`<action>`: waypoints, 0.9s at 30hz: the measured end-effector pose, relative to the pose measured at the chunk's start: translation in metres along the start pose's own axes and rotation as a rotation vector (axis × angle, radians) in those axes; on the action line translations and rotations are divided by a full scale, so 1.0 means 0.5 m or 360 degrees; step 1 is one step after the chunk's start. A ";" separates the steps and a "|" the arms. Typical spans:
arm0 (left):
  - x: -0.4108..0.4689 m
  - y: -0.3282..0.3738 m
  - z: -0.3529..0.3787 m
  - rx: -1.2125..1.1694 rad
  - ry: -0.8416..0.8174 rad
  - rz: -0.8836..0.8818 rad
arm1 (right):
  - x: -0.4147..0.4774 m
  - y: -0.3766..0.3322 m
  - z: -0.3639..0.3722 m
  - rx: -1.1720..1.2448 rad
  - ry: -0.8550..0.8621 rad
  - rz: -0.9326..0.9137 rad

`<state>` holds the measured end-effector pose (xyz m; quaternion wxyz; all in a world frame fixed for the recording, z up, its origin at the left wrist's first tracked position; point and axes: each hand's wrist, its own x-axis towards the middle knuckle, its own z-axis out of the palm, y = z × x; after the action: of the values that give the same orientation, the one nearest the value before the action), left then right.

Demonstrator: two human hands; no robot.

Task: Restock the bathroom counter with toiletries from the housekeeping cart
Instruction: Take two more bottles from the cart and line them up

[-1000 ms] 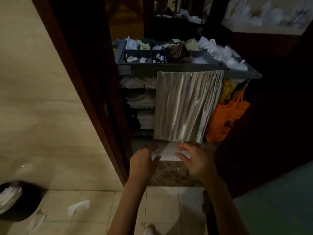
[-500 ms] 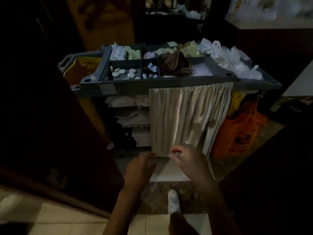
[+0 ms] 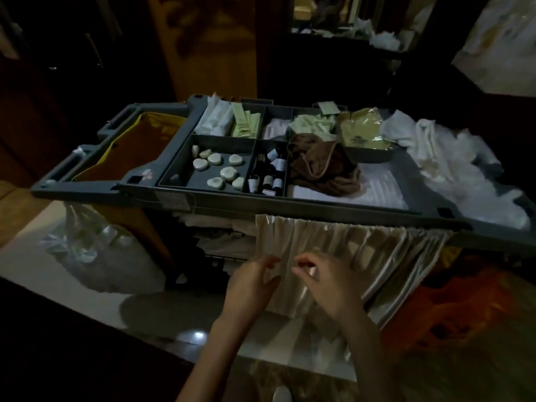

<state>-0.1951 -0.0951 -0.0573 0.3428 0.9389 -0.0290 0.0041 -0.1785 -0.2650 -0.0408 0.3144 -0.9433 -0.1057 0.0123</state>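
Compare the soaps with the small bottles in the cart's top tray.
The soaps are pale, rounded and flat; the bottles are dark, slim, with white labels. The soaps lie spread out in a wide compartment with bare floor showing; the bottles crowd a narrow one. Both sit in adjoining front compartments of the grey tray.

Grey housekeeping cart [image 3: 319,205]: pale round soaps [image 3: 227,172] lie loose in one top compartment, small dark bottles [image 3: 268,179] crowd the next

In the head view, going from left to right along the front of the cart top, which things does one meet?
Yellow bag → round soaps → small dark bottles → brown cloth → heap of white linen.
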 end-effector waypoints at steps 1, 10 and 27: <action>0.015 -0.013 -0.004 -0.0015 0.0026 -0.0039 | 0.019 0.000 0.005 0.0018 -0.0042 -0.0018; 0.223 -0.084 -0.070 -0.0232 0.0398 -0.0030 | 0.237 -0.002 0.019 0.0198 0.0027 -0.0100; 0.565 -0.227 -0.109 -0.0586 0.0344 -0.0026 | 0.563 -0.061 0.084 0.0043 -0.0436 0.0063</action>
<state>0.0939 0.0122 -0.0808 0.5098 0.8548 0.0152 0.0965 0.0870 -0.1583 -0.0442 0.3093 -0.9304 -0.1290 0.1486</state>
